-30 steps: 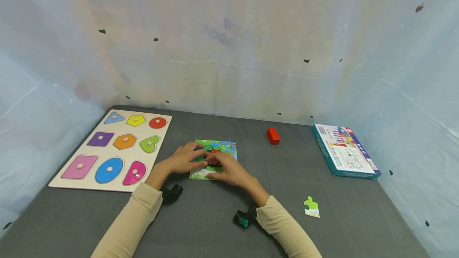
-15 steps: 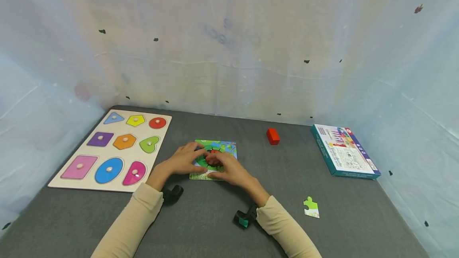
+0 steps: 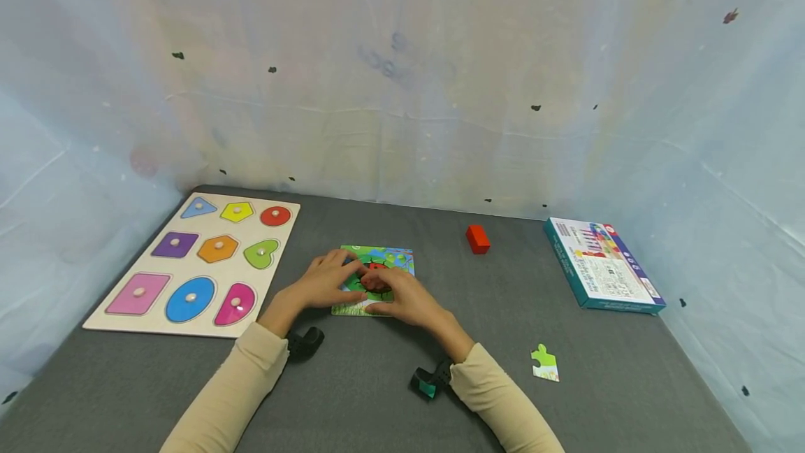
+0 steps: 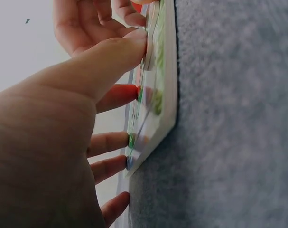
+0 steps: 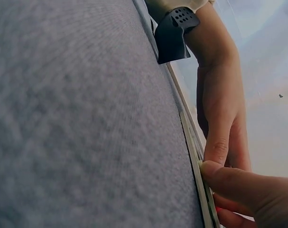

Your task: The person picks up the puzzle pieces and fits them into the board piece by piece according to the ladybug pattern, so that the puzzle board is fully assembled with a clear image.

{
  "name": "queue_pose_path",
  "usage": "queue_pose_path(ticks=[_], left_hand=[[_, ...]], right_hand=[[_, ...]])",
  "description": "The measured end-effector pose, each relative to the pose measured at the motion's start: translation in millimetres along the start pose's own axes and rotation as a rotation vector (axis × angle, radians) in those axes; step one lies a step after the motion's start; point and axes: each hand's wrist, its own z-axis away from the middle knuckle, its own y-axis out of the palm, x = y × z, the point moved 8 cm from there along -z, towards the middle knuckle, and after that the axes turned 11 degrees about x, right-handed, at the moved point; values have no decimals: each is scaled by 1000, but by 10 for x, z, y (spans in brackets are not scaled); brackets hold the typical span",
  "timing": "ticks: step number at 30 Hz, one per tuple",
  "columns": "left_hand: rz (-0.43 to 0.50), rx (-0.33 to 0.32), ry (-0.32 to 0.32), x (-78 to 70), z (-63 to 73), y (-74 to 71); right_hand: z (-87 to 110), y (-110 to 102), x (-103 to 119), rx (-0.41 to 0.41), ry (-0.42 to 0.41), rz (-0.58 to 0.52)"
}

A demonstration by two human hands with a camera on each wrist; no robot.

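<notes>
A square jigsaw puzzle (image 3: 400,259) with a red ladybug on a green leaf lies flat on the grey table in the head view. My left hand (image 3: 323,280) reaches over its left side, fingers spread. In the left wrist view its fingertips (image 4: 116,141) touch the picture, and a slightly raised puzzle piece (image 4: 150,59) shows below the thumb tip. From the other side my right hand (image 3: 405,296) covers the lower right part, its thumb (image 5: 212,169) at the near edge and its bent fingers on the picture. The hands hide the middle of the puzzle.
A loose green-and-white jigsaw piece (image 3: 545,363) lies at the right front. A wooden shape board (image 3: 189,257) with knobbed pieces sits at the left, a red block (image 3: 478,239) behind the puzzle to the right, and a teal-edged box (image 3: 605,265) at the far right.
Over the last second the thumbs have shifted slightly on the puzzle's lower part. Over the last half second, both hands stay almost still.
</notes>
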Motion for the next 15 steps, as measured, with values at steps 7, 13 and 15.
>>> queue_pose_path(ticks=[7, 13, 15], left_hand=[[-22, 5, -27, 14, -18, 27], [-36, 9, -33, 20, -30, 39], [-41, 3, -33, 24, -27, 35]], right_hand=[[33, -40, -22, 23, -28, 21], [198, -165, -255, -10, 171, 150], [236, -157, -325, 0, 218, 165]])
